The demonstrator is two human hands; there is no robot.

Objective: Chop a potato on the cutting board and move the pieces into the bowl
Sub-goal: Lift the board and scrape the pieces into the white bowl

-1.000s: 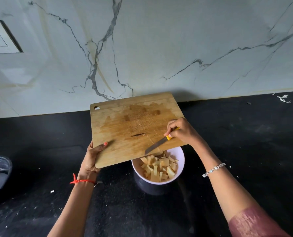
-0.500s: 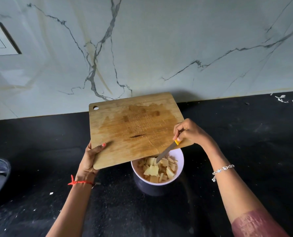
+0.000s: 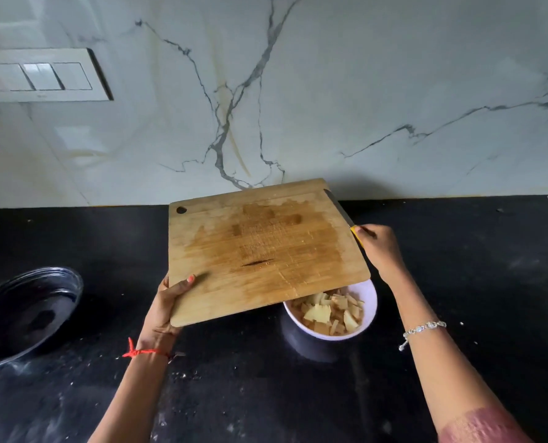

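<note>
On the black countertop (image 3: 266,394), the white bowl (image 3: 373,298) holds the potato pieces (image 3: 325,314). The left hand (image 3: 165,303) grips the near left corner of the cutting board (image 3: 266,247), thumb on top. The board is held tilted over the bowl's left rim. The right hand (image 3: 382,251) is curled round the yellow-handled knife (image 3: 341,211) at the board's right edge, blade pointing toward the marble wall (image 3: 330,91).

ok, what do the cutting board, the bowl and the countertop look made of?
Cutting board: wood, possibly bamboo. It shows straight grain, knife scoring and dark wet stains, with a matte, unsealed look.
Bowl: smooth, pale lilac-white wall with a soft sheen. Plastic or glazed ceramic, cannot tell which.
Countertop: polished black stone, likely granite, with fine pale speckles and dull reflections.
</note>
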